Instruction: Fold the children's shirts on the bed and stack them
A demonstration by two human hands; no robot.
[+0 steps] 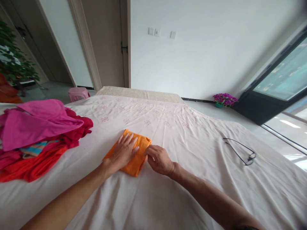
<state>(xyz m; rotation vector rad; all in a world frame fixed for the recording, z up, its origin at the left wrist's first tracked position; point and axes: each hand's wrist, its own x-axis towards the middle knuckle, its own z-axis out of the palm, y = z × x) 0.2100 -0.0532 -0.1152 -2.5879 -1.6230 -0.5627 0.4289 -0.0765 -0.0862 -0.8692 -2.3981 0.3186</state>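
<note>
A piece of orange cloth (134, 164), folded into a small flat packet, lies on the pale bed sheet (172, 198). Pressed flat on top of it is my left hand (124, 150), fingers stretched out and a little apart. At the packet's right edge, my right hand (159, 159) has its fingers curled inward and pinches the orange cloth there. The fingertips of that hand are partly hidden.
A heap of pink and red clothes (38, 124) is on the left. Dark-framed glasses (250, 157) rest on the sheet at the right. Beyond the bed are a pink stool (78, 93), purple potted flowers (225, 99) and a leafy plant (14, 60).
</note>
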